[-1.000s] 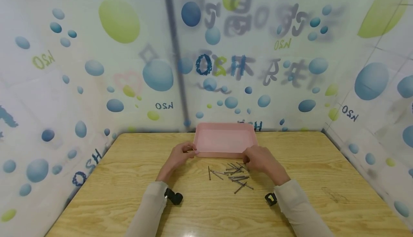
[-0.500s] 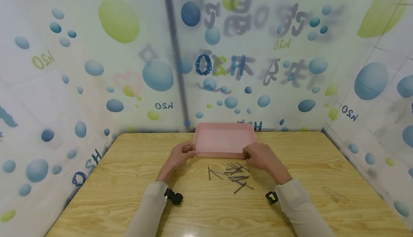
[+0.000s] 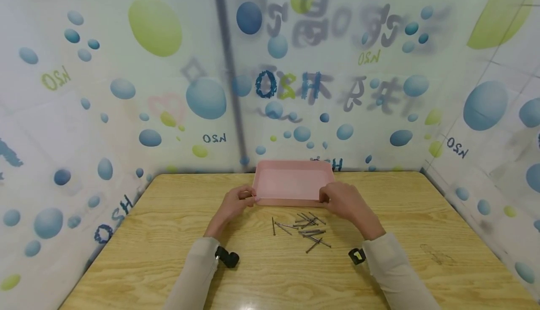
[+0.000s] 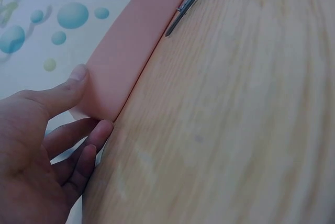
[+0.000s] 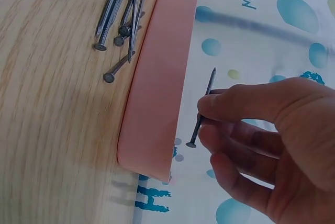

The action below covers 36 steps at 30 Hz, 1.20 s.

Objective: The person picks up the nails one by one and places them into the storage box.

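A shallow pink tray lies near the table's far edge. At its front left corner my left hand holds on, thumb on the wall and fingers curled at the corner. My right hand is over the front right corner, pinching a nail between thumb and fingertips. That nail's point is up and its head down, beside the tray wall in the right wrist view. Several grey nails lie in a loose pile before the tray, some crossing; one nail lies apart at the left.
The wooden table reaches back to a white wall sheet printed with blue and green dots. Behind the tray, the sheet stands close. A pen-like scribble marks the tabletop at the right.
My right hand has risen from beside the nail pile to the tray's front right corner, carrying a nail. The left hand and tray have stayed in place.
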{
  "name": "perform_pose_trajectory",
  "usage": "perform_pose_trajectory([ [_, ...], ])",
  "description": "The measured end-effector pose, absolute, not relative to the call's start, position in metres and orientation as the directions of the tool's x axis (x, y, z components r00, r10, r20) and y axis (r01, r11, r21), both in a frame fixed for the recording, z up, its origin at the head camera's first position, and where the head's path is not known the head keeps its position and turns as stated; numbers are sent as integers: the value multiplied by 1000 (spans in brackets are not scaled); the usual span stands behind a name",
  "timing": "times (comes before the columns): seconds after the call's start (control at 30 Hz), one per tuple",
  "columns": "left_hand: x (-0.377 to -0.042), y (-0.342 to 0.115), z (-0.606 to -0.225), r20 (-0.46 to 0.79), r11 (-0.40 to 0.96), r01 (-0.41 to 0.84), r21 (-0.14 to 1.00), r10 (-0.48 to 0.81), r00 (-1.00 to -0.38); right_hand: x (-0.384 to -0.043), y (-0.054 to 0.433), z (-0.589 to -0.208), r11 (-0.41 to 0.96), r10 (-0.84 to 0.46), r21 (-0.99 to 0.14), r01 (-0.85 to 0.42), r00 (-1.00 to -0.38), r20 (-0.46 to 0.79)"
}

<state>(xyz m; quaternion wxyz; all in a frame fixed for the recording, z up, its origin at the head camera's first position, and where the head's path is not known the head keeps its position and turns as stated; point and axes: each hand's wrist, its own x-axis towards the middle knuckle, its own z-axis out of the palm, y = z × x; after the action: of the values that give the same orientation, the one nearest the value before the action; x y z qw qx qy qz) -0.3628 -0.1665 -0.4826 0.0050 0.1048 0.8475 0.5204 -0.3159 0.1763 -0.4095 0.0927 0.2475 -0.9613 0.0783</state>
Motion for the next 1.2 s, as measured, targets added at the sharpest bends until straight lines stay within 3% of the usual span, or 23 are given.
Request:
perform_pose_trajectory([
  [1.2,-362,-166,-482,81,439,149,886,169,-982,-321,179,-415,878,-388,-122,-463,-838,383],
])
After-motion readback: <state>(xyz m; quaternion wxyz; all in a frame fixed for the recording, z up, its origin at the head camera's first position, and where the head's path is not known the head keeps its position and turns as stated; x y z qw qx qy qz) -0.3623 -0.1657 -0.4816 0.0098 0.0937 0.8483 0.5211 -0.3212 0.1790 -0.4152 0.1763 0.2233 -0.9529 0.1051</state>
